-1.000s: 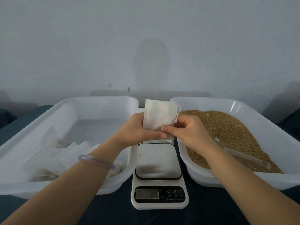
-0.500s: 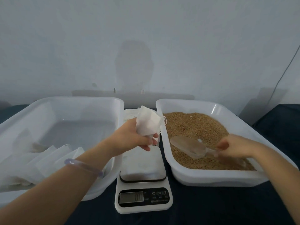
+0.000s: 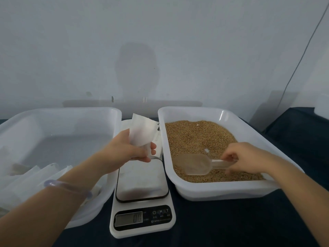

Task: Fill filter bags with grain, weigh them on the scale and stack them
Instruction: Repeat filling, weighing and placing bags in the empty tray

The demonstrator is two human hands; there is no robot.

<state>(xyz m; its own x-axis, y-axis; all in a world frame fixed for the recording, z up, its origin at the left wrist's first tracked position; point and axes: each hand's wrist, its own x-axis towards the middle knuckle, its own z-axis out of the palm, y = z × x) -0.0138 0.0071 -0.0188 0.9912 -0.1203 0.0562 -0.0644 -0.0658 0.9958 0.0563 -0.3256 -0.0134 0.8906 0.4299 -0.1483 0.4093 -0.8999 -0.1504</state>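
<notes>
Head view: left hand (image 3: pixel 131 150) pinches filter bag (image 3: pixel 142 132) by its lower part, bag upright above hand, scale (image 3: pixel 140 182) below; judged ready for filling. Right hand (image 3: pixel 247 159) grips scoop (image 3: pixel 197 164) handle; bowl left of hand, on grain (image 3: pixel 195 134) in tray (image 3: pixel 222 189), likely for loading.

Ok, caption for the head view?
Left hand holds a filter bag above the scale; right hand grips the clear scoop in the grain.
</notes>
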